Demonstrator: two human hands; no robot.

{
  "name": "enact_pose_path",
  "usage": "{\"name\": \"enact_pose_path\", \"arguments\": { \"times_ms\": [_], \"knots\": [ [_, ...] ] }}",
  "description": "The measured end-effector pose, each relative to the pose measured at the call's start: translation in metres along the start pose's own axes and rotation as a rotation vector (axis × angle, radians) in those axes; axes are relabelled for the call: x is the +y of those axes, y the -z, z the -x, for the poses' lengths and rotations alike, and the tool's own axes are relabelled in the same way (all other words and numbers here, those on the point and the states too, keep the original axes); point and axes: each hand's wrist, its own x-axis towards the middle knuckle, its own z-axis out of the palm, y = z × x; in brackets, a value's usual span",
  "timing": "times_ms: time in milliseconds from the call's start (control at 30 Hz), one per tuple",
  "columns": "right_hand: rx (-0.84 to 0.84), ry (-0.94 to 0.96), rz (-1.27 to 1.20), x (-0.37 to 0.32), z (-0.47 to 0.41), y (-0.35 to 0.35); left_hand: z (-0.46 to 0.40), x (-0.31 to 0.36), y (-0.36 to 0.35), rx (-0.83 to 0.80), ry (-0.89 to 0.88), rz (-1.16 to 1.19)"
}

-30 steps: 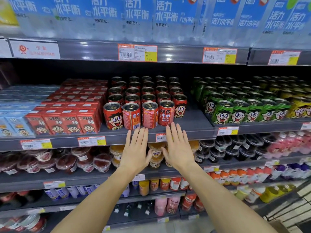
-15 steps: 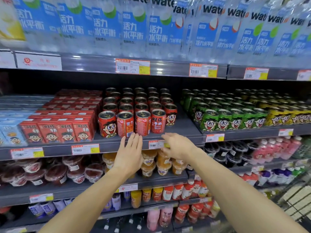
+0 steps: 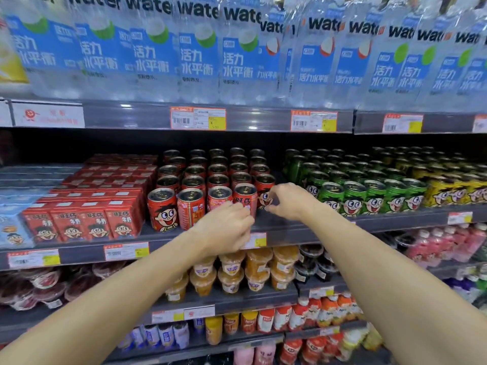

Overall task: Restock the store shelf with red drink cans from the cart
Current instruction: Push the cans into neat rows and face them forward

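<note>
The red cans (image 3: 210, 185) stand in rows on the middle shelf (image 3: 290, 227). The left hand (image 3: 226, 227), fingers curled, touches the front-row cans. The right hand (image 3: 287, 201) pinches the fifth can (image 3: 264, 189), set one row back.

even, bright store light from overhead; small glare spots sit on the shelf rail (image 3: 126, 115) above the left hand (image 3: 226, 230) and on the wrapped water bottles (image 3: 197, 54) higher up. the recess behind the hands is dark. motion blur softens everything, most at the bowed edges.
</note>
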Motion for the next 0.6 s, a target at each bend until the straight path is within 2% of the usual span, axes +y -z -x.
{"name": "enact_pose_path", "arguments": {
  "times_ms": [67, 133, 300, 433, 600],
  "knots": [
    [0.020, -0.005, -0.024, 0.008, -0.013, 0.006, -0.019, -0.017, 0.005, 0.053, 0.049, 0.020],
    [0.032, 0.002, -0.051, 0.014, -0.025, 0.011, -0.034, -0.037, 0.003, 0.032, 0.145, 0.017],
    [0.068, 0.013, -0.111, 0.023, -0.053, 0.014, -0.055, -0.069, -0.011, -0.228, 0.486, 0.083],
    [0.020, 0.041, -0.175, 0.026, -0.072, 0.014, -0.061, -0.077, -0.020, -0.343, 0.620, 0.151],
    [0.016, 0.065, -0.273, 0.029, -0.083, 0.013, -0.067, -0.084, -0.021, -0.395, 0.746, 0.338]
  ]
}}
